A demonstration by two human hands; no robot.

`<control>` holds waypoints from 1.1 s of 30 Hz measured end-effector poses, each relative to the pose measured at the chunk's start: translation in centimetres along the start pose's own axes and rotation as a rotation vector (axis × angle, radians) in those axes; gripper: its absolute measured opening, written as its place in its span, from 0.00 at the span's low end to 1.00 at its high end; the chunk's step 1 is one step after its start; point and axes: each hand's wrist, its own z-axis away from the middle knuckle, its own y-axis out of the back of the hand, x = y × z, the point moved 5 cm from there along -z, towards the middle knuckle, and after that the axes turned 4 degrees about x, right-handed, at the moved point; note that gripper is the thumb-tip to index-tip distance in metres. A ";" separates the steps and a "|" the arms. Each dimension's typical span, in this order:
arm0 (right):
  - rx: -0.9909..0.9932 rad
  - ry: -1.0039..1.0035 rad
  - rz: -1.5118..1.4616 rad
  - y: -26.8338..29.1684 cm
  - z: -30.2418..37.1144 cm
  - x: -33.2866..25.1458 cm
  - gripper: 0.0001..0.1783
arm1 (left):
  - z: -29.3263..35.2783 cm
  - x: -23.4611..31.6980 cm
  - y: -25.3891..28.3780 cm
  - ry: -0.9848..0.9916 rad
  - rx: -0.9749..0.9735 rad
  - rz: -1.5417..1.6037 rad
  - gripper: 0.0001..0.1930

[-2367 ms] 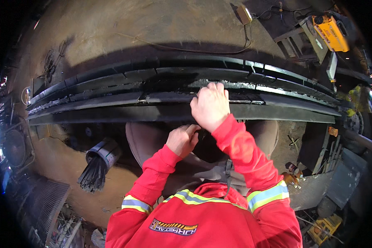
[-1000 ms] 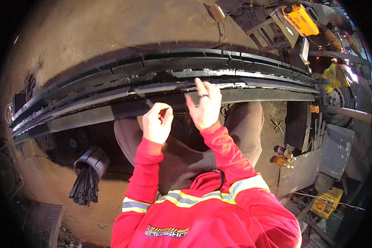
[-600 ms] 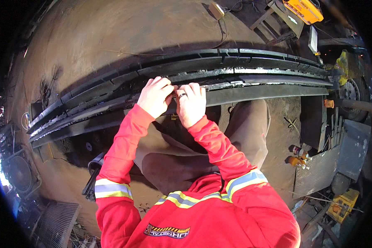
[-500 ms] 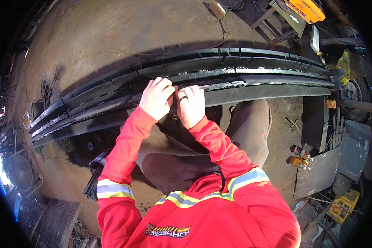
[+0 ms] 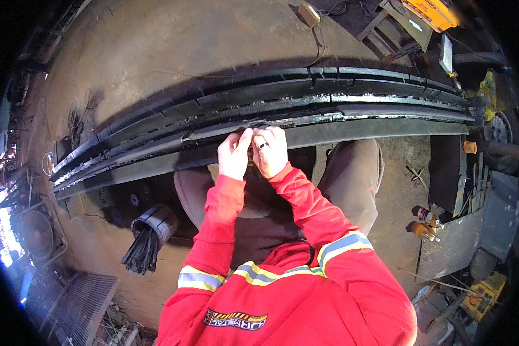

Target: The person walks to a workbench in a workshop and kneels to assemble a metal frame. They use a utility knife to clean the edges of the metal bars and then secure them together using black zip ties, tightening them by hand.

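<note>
A long, slightly curved black beam-like piece (image 5: 323, 134) spans the view from left to right in front of my knees, with lengthwise ridges and a shiny, ragged seam along its middle. Over its near ridge, my left hand (image 5: 234, 157) is closed, thumb and fingers pinched together. Right beside it, almost touching, my right hand (image 5: 271, 153) is closed too, with a dark ring on one finger. Whatever the fingertips pinch is hidden at the dark seam.
To my left, a round container (image 5: 160, 222) lies tilted with dark strips (image 5: 141, 254) sticking out. Bottles (image 5: 424, 229) and a yellow tool case (image 5: 483, 295) are on the right. A yellow-orange machine (image 5: 432, 12) rests on a stand at the far right.
My left hand has shifted right and a little nearer, up against the right hand. The left forearm swung inward, uncovering the container of strips. The right hand stayed nearly in place.
</note>
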 end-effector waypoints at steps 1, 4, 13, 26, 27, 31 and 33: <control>-0.019 -0.001 0.001 -0.1 0.0 -0.1 0.10 | -0.5 -1.2 -0.1 0.037 0.035 0.024 0.12; -0.006 -0.015 -0.028 0.0 0.2 0.1 0.10 | -1.6 -2.8 -0.6 0.090 0.107 0.084 0.12; -0.037 0.025 -0.073 -0.4 1.2 0.6 0.10 | -1.3 -2.4 -1.4 0.128 0.197 0.228 0.09; -0.110 -0.026 -0.083 -1.5 3.3 1.8 0.13 | -2.1 -1.9 -1.4 -0.002 0.309 -0.251 0.10; -0.118 -0.039 -0.079 -1.6 3.4 2.1 0.13 | -2.1 -1.7 -1.5 -0.001 0.305 -0.304 0.13; -0.095 -0.093 -0.068 -1.7 3.0 2.1 0.09 | -2.1 -0.9 -1.1 -0.068 0.340 -0.423 0.18; -0.075 -0.122 -0.077 -1.8 2.8 2.3 0.04 | -2.3 -0.6 -1.3 -0.121 0.324 -0.439 0.18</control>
